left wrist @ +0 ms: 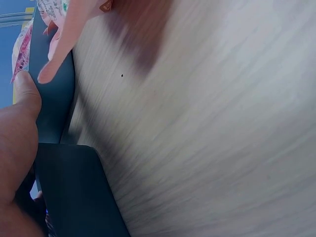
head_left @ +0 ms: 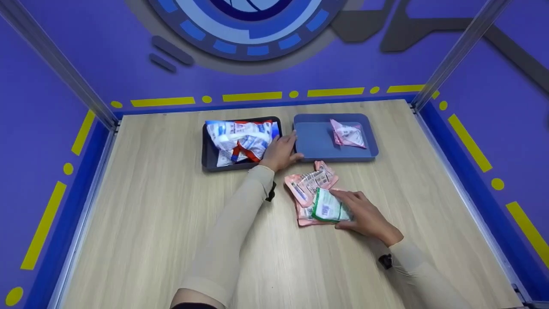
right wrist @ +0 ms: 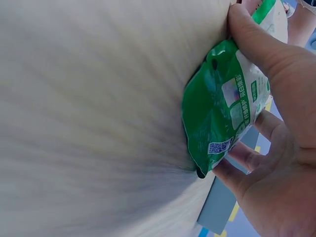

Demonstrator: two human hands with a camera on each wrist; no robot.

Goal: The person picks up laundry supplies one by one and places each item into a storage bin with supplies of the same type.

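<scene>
My right hand [head_left: 364, 216] grips a green-and-white packet [head_left: 329, 206], thumb on its near edge and fingers across the far side. In the right wrist view the packet's green end [right wrist: 210, 106] is close over the tabletop. Pink packets [head_left: 309, 184] lie in a loose pile under and behind it. My left hand [head_left: 281, 151] is between the two trays, its thumb against the near left corner of the blue-grey tray [head_left: 313, 137]. A pink-and-white packet [head_left: 351, 135] sits in that tray's right part.
A dark tray [head_left: 206, 154] at the left holds several crumpled white, blue and red packets [head_left: 238, 137]. Both trays stand near the back of the wooden table [head_left: 158, 214]. Purple-blue panels [head_left: 274, 81] enclose the back and sides.
</scene>
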